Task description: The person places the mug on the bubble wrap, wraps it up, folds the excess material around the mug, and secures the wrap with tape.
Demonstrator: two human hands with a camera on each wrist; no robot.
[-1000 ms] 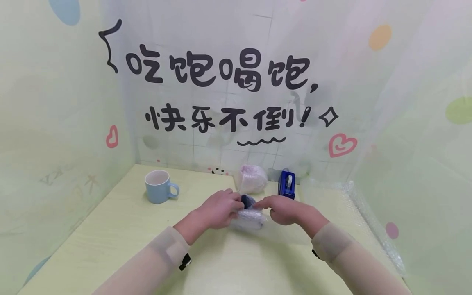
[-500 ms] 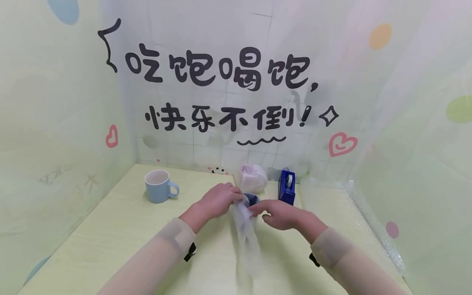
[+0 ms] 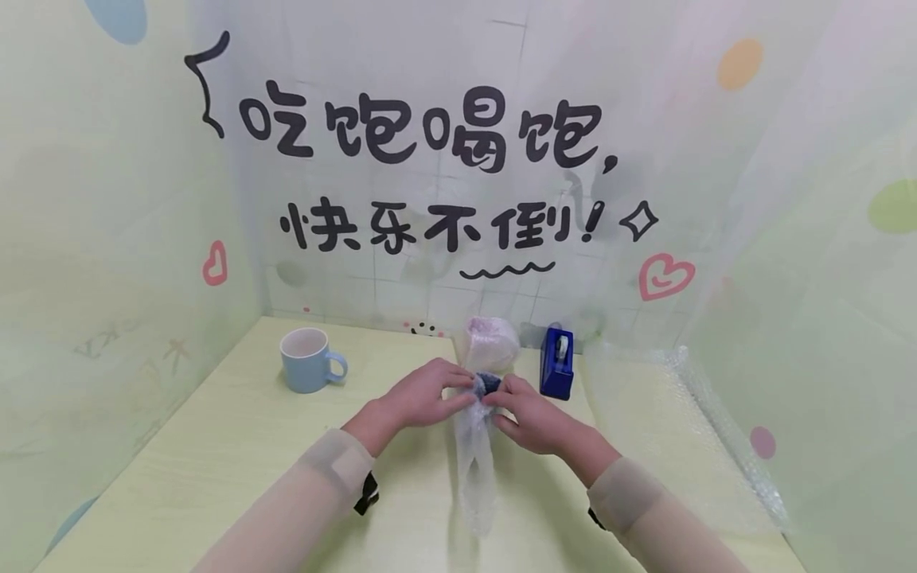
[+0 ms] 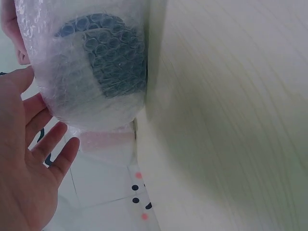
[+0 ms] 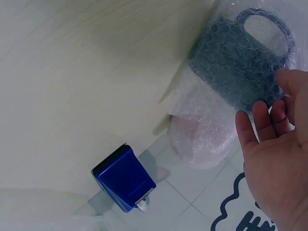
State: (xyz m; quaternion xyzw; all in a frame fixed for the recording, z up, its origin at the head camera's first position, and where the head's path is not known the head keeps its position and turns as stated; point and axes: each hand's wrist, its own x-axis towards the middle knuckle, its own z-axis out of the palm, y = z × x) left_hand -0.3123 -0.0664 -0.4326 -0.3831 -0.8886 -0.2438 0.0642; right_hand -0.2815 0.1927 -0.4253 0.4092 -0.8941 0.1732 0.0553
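A dark blue mug (image 5: 226, 62) wrapped in bubble wrap (image 4: 72, 82) stands on the table between my hands. Its handle shows through the wrap in the right wrist view, on the side facing me. My left hand (image 3: 424, 391) pinches the wrap at the left of the mug's mouth with thumb and fingers. On the other side, my right hand (image 3: 533, 414) pinches the wrap at the rim, the thumb nearer me. A long loose tail of wrap hangs toward me from the mug in the head view. The fingertips partly hide the mug's opening.
A light blue mug (image 3: 306, 362) stands at the left. Behind the wrapped mug sits another bubble-wrapped bundle, whitish pink (image 3: 491, 344). A blue tape dispenser (image 3: 556, 364) is at the back right, and a bubble-wrap sheet (image 3: 666, 430) lies along the right side.
The wrap around the mug now trails toward me in a long tail instead of a compact bunch. My right hand has moved in leftward, its thumb and fingers closing on the rim.
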